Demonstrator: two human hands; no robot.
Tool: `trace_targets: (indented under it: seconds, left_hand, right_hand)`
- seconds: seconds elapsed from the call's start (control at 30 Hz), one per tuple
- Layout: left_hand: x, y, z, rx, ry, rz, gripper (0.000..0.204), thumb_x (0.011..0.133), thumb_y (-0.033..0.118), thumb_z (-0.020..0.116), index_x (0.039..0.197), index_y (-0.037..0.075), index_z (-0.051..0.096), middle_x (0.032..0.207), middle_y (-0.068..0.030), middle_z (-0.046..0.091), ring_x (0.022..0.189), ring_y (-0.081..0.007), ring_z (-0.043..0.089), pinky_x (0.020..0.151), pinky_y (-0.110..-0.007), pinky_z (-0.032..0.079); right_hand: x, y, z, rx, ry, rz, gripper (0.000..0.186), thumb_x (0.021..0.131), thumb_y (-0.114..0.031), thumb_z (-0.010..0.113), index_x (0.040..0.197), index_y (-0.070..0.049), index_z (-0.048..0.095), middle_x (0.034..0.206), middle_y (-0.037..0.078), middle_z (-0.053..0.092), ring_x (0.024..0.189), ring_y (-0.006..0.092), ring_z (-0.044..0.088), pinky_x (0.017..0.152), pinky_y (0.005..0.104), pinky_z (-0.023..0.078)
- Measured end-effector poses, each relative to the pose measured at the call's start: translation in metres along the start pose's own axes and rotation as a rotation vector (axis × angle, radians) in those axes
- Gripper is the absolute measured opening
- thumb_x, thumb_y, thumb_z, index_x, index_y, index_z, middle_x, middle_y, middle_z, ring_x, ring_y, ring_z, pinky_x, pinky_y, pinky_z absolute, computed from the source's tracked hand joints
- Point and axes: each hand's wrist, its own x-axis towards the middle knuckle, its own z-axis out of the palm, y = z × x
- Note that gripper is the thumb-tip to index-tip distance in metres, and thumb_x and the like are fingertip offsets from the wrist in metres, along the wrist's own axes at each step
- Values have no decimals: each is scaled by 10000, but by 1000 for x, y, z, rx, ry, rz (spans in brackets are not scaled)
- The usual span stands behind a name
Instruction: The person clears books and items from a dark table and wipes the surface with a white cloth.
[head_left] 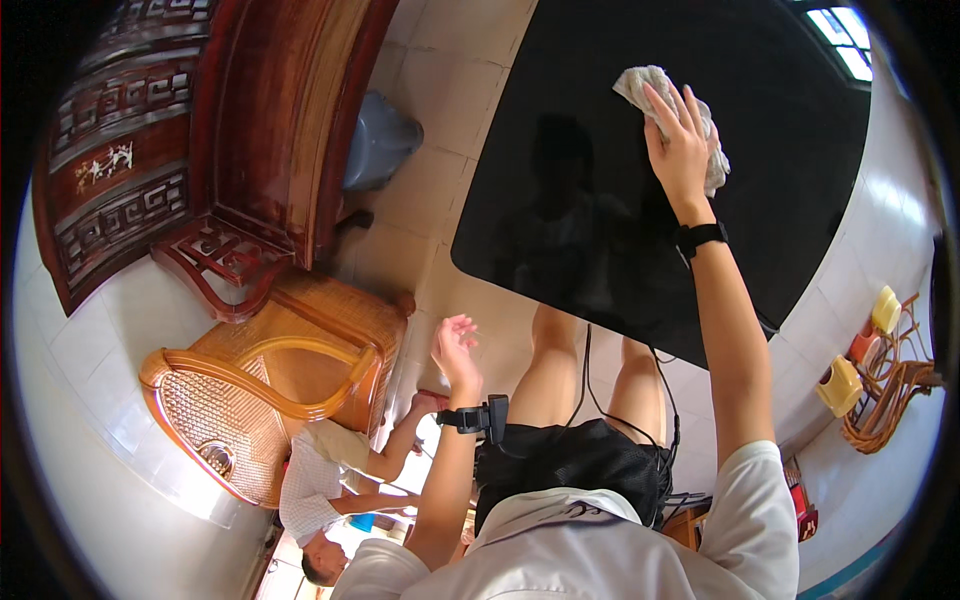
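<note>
A glossy black tabletop (600,150) with rounded corners reaches away in front of me. On its far right part, my right hand (682,150) lies over a crumpled whitish cloth (716,165), holding it against the surface with fingers extended. Away from the table, to the left of its near edge, my left hand (457,350) hangs in the air. Its fingers are loosely curled and slightly apart, and nothing shows in them. Each wrist wears a black strap; the left one carries a small black box (497,419).
To the left are a carved dark wooden bench (270,120), a blue-grey plastic stool (383,140) and a cane-backed wooden chair (230,400). Another person (320,490) sits at lower left. Black cables (583,380) dangle by my legs. A rattan rack (885,400) stands far right.
</note>
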Motion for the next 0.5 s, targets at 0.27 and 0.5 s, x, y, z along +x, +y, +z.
trace_targets:
  seconds: [0.27,0.5]
  left_hand:
    - [0,6,-4,-69,1,-22,288,812,317,455,844,56,572,831,-43,572,771,-154,534,632,-263,351]
    - [-18,-17,-6,-104,120,-7,305,842,299,422,849,27,560,806,-65,568,737,-159,542,584,-267,367]
  right_hand:
    - [31,-111,45,338,-272,-624,304,762,-249,599,1049,-336,548,1162,-12,531,1154,173,438,901,532,308]
    - [-35,-113,15,527,-533,-1074,261,726,-268,616,985,-267,585,1176,-39,504,1130,155,449,953,466,288]
